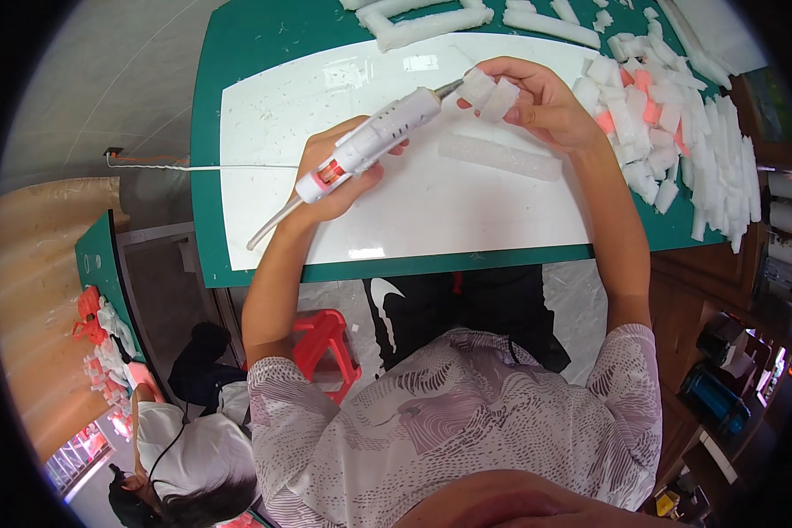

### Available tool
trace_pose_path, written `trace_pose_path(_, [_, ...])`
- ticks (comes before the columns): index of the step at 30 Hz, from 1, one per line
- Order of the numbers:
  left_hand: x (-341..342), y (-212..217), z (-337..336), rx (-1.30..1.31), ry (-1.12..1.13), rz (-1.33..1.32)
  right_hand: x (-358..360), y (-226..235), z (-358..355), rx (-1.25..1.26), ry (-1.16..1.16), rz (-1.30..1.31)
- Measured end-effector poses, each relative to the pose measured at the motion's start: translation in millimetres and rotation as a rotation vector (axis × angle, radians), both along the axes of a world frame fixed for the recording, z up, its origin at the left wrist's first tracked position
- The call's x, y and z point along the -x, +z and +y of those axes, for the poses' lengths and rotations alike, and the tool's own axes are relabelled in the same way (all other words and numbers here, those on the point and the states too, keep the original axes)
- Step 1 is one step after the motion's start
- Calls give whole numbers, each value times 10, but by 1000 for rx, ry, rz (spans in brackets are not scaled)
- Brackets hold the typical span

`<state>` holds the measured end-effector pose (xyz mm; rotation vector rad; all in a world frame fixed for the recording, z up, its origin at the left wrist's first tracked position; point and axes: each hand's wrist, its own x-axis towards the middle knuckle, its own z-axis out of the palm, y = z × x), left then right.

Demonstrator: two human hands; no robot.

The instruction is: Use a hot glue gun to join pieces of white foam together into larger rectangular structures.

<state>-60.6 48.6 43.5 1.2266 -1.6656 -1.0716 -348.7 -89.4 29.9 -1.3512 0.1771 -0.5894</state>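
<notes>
My left hand [336, 180] is wrapped round a white hot glue gun [383, 132], a glue stick [271, 225] poking from its rear end. The gun's metal nozzle [450, 88] meets a small white foam piece [477, 89]. That piece and a second white foam piece [500, 100] beside it are pinched in the fingers of my right hand [550, 106]. Just below them a longer white foam strip [500, 158] lies on the white board [352, 229].
Loose white and pink foam pieces [638, 123] heap at the right, beside long foam strips [726, 167]. A foam frame [431, 26] lies at the far edge of the green table [207, 106]. A cable [211, 167] runs left. Another person [194, 449] sits lower left, near a red stool [326, 348].
</notes>
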Motion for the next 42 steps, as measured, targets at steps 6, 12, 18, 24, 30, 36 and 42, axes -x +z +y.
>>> trace_pose_path(6, [-12,-42,-7,18,-2,49,-11,59,24,97,-3,16])
trace_pose_path(12, [29,-25,-2,9,4,-12,-26,106,75,-1,1,60])
trace_pose_path(18, [-3,-116,-18,247,-29,-149,-63,85,87,68,-59,95])
trace_pose_path(24, [29,-102,-28,372,-46,-180,-54,82,87,42,-76,114])
trace_pose_path(30, [46,-72,7,373,11,-217,-69,148,123,-24,-94,103])
trace_pose_path(36, [71,-74,-7,428,29,-249,-63,141,115,20,-122,133])
trace_pose_path(42, [90,-67,-20,471,-7,-279,-94,162,139,5,-160,210])
